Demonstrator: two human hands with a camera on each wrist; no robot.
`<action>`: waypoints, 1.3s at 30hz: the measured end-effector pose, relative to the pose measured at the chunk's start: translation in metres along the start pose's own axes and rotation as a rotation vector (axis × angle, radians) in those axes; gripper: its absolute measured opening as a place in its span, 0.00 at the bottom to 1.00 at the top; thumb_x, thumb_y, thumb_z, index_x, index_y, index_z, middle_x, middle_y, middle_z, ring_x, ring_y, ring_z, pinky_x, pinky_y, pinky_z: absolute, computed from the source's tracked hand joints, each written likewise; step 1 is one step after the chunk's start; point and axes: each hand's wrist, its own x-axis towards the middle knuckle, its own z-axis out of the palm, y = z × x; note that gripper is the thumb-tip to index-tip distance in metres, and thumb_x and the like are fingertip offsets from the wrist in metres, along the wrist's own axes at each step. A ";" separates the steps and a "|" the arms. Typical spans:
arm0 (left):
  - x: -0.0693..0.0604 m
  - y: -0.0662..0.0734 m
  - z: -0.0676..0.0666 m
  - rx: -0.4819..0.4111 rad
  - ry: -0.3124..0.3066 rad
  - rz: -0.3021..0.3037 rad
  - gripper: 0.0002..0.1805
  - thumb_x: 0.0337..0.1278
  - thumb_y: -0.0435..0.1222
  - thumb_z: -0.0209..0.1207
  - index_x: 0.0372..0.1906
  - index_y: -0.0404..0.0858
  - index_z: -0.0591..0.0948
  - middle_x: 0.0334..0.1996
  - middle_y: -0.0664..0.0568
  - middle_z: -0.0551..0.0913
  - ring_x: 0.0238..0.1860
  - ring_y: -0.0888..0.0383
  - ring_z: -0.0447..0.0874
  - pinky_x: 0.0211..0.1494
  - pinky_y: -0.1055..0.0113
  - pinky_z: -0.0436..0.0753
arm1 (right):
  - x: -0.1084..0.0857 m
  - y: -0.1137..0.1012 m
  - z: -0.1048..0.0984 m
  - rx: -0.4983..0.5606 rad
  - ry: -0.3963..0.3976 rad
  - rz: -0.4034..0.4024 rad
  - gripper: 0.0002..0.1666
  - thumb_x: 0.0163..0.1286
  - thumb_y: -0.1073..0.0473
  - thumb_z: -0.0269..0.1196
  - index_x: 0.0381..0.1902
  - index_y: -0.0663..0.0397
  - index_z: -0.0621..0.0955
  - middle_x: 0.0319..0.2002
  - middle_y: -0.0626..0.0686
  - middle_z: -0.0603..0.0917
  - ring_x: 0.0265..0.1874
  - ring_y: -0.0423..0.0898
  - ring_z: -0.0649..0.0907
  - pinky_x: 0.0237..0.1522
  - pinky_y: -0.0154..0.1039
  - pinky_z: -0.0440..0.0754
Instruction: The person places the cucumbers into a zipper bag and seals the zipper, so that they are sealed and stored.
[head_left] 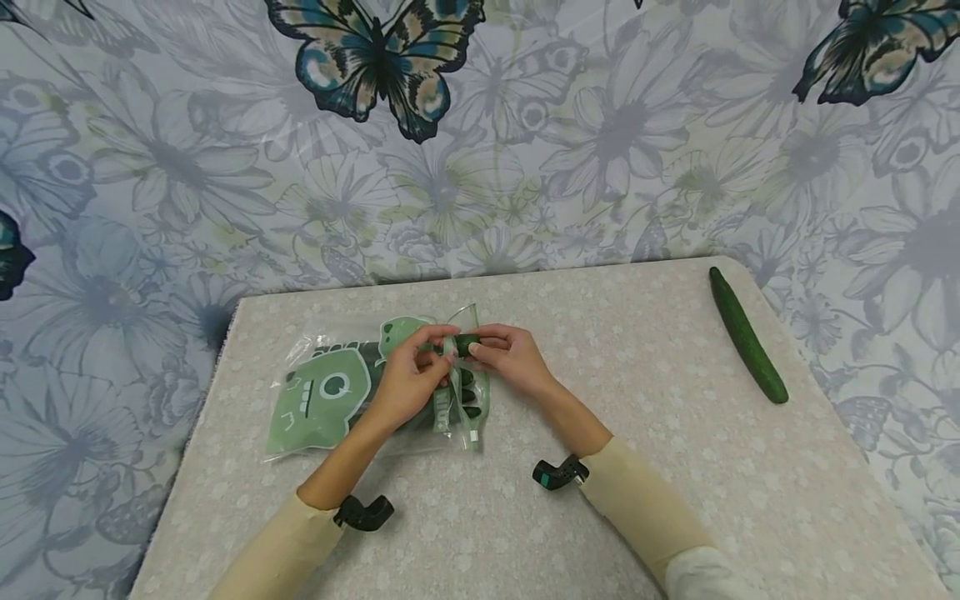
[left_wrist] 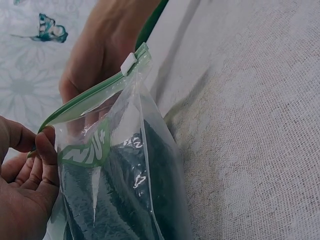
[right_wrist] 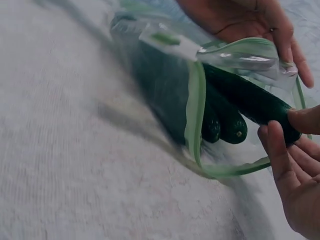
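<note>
A clear zip bag printed with a green cartoon creature lies on the table, its mouth open toward the right. Several dark green cucumbers are inside it, their ends showing at the opening. My left hand pinches the green-edged rim of the bag between thumb and fingers. With thumb and fingertips my right hand grips the end of one cucumber, which sticks partly out of the mouth. A white slider sits on the bag's zip strip.
Another cucumber lies alone near the right edge of the table. A patterned cloth with butterflies hangs behind the table's back edge.
</note>
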 end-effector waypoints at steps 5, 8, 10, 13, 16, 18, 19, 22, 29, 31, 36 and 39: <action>0.000 0.000 0.001 0.001 -0.006 -0.013 0.21 0.77 0.30 0.58 0.67 0.49 0.82 0.53 0.43 0.73 0.28 0.58 0.83 0.35 0.65 0.87 | -0.001 0.001 -0.002 -0.295 0.048 -0.049 0.15 0.75 0.57 0.72 0.55 0.56 0.85 0.49 0.61 0.92 0.43 0.49 0.93 0.48 0.47 0.93; 0.000 0.000 0.002 0.004 -0.002 -0.016 0.22 0.76 0.30 0.58 0.67 0.51 0.82 0.53 0.44 0.73 0.28 0.58 0.84 0.36 0.65 0.88 | 0.000 0.003 -0.003 -0.412 0.066 -0.099 0.13 0.73 0.53 0.74 0.51 0.52 0.88 0.45 0.56 0.92 0.41 0.47 0.92 0.47 0.42 0.91; 0.000 -0.001 0.002 0.004 -0.001 -0.016 0.22 0.76 0.30 0.59 0.67 0.51 0.82 0.53 0.44 0.73 0.28 0.58 0.84 0.36 0.65 0.88 | 0.002 0.005 -0.002 -0.477 0.084 -0.124 0.13 0.73 0.52 0.74 0.49 0.51 0.90 0.44 0.53 0.92 0.41 0.46 0.91 0.47 0.41 0.90; 0.000 -0.002 0.002 -0.002 -0.003 -0.019 0.22 0.77 0.30 0.59 0.67 0.51 0.82 0.53 0.44 0.73 0.28 0.58 0.84 0.36 0.65 0.88 | 0.003 0.008 0.000 -0.542 0.105 -0.129 0.14 0.72 0.52 0.74 0.50 0.51 0.92 0.42 0.53 0.93 0.40 0.46 0.92 0.47 0.42 0.91; 0.000 -0.003 0.002 -0.007 -0.005 -0.018 0.21 0.77 0.30 0.59 0.67 0.50 0.82 0.53 0.44 0.73 0.28 0.59 0.84 0.35 0.65 0.88 | 0.002 0.009 0.004 -0.570 0.093 -0.107 0.16 0.75 0.54 0.72 0.55 0.54 0.91 0.45 0.54 0.94 0.44 0.48 0.93 0.51 0.45 0.92; 0.001 -0.004 0.002 -0.008 -0.006 -0.015 0.21 0.77 0.30 0.59 0.67 0.50 0.82 0.53 0.43 0.74 0.28 0.59 0.83 0.35 0.66 0.87 | 0.001 0.009 0.006 -0.588 0.071 -0.093 0.18 0.77 0.56 0.69 0.59 0.57 0.89 0.50 0.56 0.94 0.48 0.51 0.94 0.54 0.47 0.92; 0.001 -0.004 0.002 -0.007 -0.007 -0.013 0.21 0.77 0.31 0.59 0.67 0.50 0.82 0.53 0.43 0.74 0.28 0.59 0.83 0.34 0.66 0.87 | 0.000 0.010 0.006 -0.601 0.058 -0.090 0.18 0.78 0.57 0.67 0.61 0.57 0.88 0.52 0.57 0.93 0.49 0.51 0.93 0.55 0.48 0.92; 0.002 -0.005 0.002 -0.003 -0.010 -0.007 0.21 0.77 0.31 0.60 0.67 0.49 0.82 0.53 0.43 0.74 0.28 0.60 0.83 0.34 0.66 0.86 | -0.003 0.009 0.006 -0.613 0.030 -0.067 0.19 0.81 0.58 0.63 0.64 0.57 0.86 0.55 0.57 0.92 0.52 0.53 0.93 0.57 0.49 0.91; 0.002 -0.003 0.002 -0.007 -0.002 0.005 0.20 0.77 0.31 0.60 0.67 0.46 0.82 0.51 0.44 0.73 0.27 0.59 0.82 0.32 0.66 0.84 | -0.016 0.001 -0.012 -0.584 0.006 -0.034 0.20 0.83 0.53 0.62 0.64 0.54 0.86 0.57 0.54 0.91 0.54 0.50 0.91 0.59 0.50 0.89; 0.002 -0.003 0.003 -0.010 -0.001 0.006 0.20 0.77 0.31 0.61 0.67 0.45 0.82 0.51 0.44 0.73 0.27 0.59 0.82 0.32 0.66 0.84 | -0.022 0.000 -0.024 -0.585 0.008 -0.027 0.20 0.83 0.51 0.61 0.64 0.54 0.86 0.55 0.54 0.92 0.52 0.49 0.91 0.57 0.49 0.89; 0.001 -0.004 0.002 -0.020 -0.003 0.003 0.20 0.77 0.31 0.61 0.68 0.46 0.82 0.52 0.43 0.74 0.27 0.58 0.82 0.34 0.66 0.86 | -0.046 -0.002 -0.067 -0.573 0.045 -0.011 0.21 0.83 0.51 0.62 0.64 0.56 0.86 0.51 0.57 0.92 0.46 0.50 0.92 0.49 0.45 0.89; 0.001 -0.007 0.003 -0.017 -0.006 -0.001 0.19 0.78 0.32 0.61 0.67 0.48 0.82 0.52 0.44 0.74 0.28 0.59 0.82 0.34 0.66 0.86 | -0.064 0.000 -0.097 -0.600 0.090 -0.002 0.21 0.83 0.50 0.62 0.64 0.56 0.85 0.52 0.57 0.92 0.46 0.50 0.92 0.48 0.40 0.88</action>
